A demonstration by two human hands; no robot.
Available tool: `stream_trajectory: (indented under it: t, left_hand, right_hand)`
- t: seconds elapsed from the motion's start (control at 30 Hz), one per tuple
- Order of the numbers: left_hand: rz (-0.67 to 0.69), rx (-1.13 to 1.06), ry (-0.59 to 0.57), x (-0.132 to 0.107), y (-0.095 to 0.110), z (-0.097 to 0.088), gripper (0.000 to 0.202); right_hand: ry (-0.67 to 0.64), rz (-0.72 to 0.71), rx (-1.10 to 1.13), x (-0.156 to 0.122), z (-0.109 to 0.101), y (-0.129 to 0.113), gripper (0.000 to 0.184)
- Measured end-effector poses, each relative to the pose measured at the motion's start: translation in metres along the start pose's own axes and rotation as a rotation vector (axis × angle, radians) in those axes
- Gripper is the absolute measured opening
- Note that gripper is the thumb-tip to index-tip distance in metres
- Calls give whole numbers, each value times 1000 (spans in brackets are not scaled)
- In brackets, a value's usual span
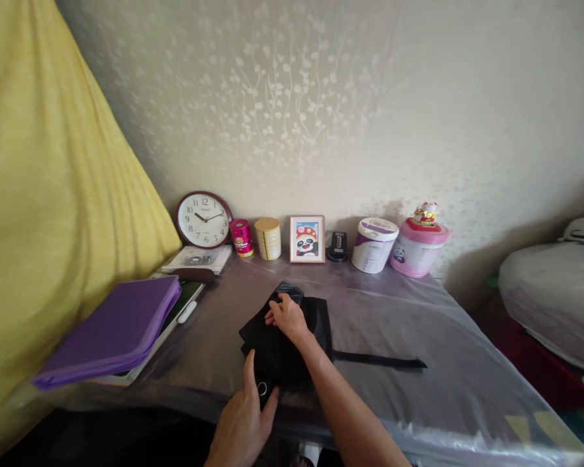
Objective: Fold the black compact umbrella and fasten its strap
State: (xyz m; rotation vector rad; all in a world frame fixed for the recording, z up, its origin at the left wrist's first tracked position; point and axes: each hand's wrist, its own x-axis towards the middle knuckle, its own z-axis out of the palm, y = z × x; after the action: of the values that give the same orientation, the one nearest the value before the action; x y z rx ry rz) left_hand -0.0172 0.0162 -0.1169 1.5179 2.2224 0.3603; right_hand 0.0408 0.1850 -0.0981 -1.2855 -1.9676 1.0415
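A black umbrella (316, 324), its cloth in loose folds, lies near the front of the covered table. Its strap (379, 359) stretches out to the right across the tabletop. At the near end is a dark handle with a small silver ring on it. My left hand (243, 415) is around this handle, thumb on the left side and fingers on the right. My right hand (289, 320) rests on top of the folded cloth, fingers pointing left and slightly apart. My right forearm covers part of the cloth.
Along the wall stand a clock (204, 220), a pink can (241, 238), a yellow tin (268, 239), a panda picture frame (307, 239), a small black object (337, 247) and two tubs (374, 245). A purple folder (111, 324) lies on books at left, beside a yellow curtain (53, 194).
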Motion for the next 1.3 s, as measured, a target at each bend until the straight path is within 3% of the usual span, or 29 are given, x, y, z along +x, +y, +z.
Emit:
stream_trajectory:
  t: [0.3,0.6,0.73,0.87,1.13,1.3]
  left_hand:
    - [126,36,-26,2,7,-15,75]
    - [66,221,-67,13,15,-11,69]
    - [29,195,-69,12,16,-10,70]
    - [-9,146,-93,14,14,-10,69]
    - [-17,77,-108,16,11,-10,63]
    - [-30,96,-95,13,15,-10,63]
  right_hand:
    - [-65,-92,-67,-1,0,0,22]
    - [-1,-131,-435,-10,3,-10,24]
    - [1,-190,-446,-17,2,-10,26]
    - [-15,-335,-352,-25,-1,-7,25]
    - [-117,-794,-230,-61,-13,2,24]
    - [-80,-839,-337,-40,-15,21,24]
